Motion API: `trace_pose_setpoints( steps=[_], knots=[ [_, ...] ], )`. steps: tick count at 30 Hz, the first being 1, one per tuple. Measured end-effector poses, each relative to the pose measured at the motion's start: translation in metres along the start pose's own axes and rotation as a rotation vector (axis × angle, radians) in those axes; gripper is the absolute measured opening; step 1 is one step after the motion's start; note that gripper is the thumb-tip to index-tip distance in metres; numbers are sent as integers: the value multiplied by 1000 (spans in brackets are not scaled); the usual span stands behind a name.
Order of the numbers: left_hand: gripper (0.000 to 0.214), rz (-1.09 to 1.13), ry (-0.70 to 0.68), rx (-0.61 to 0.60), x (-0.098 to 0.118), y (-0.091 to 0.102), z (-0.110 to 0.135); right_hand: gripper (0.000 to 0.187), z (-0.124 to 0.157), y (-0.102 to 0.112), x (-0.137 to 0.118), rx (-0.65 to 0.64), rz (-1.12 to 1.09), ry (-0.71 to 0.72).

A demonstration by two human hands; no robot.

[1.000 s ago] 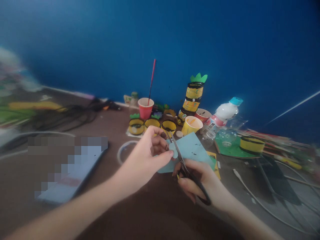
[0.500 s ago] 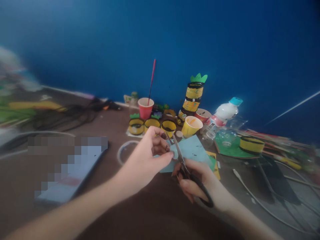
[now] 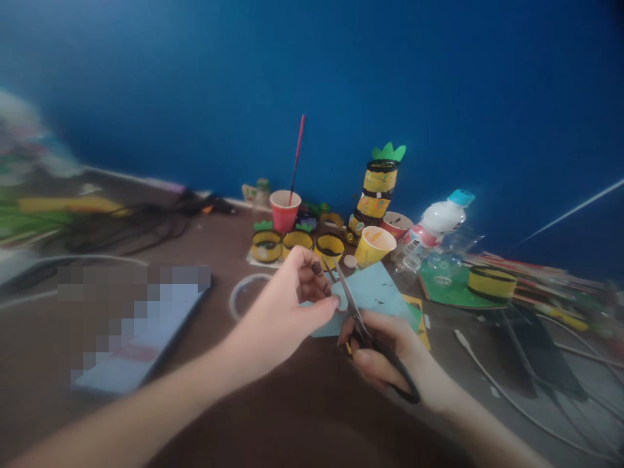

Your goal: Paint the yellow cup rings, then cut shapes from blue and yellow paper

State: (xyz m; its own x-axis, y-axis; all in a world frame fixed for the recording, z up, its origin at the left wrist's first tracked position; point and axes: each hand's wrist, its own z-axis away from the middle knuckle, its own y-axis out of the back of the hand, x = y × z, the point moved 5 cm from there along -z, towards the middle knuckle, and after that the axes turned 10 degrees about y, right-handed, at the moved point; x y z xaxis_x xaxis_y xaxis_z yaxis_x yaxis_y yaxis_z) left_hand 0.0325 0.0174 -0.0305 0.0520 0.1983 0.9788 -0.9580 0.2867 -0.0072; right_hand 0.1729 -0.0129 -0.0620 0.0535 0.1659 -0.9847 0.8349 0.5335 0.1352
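The pale-blue cut-out (image 3: 342,300) hangs in front of the red cup (image 3: 285,211), above the counter (image 3: 292,416), pinched between the thumb and fingers of the left hand (image 3: 287,309). The right hand (image 3: 390,354) grips the scissors (image 3: 351,305), blades at the cut-out's edge. The red cup holds a thin brush (image 3: 296,156), and the yellow cup (image 3: 373,246) to its right shows an orange smear inside.

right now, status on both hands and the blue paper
Left hand grip shut on blue paper piece. Right hand grip shut on scissors, blades at the piece. Blue sheet lies behind them, yellow cup beyond.
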Motion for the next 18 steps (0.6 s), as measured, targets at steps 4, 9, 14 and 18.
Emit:
trace_pose_setpoints(
  steps=[4,9,14,18],
  knots=[
    [22,19,10,-15,-2,1,0,36,0,0,0,6,-23,11],
    [22,19,17,-23,-2,1,0,36,-2,1,-2,21,20,13],
    [23,12,24,-3,0,2,0,37,-1,2,-2,47,34,-17],
    [24,18,19,-10,0,1,0,35,0,1,1,33,12,-38]
  ],
)
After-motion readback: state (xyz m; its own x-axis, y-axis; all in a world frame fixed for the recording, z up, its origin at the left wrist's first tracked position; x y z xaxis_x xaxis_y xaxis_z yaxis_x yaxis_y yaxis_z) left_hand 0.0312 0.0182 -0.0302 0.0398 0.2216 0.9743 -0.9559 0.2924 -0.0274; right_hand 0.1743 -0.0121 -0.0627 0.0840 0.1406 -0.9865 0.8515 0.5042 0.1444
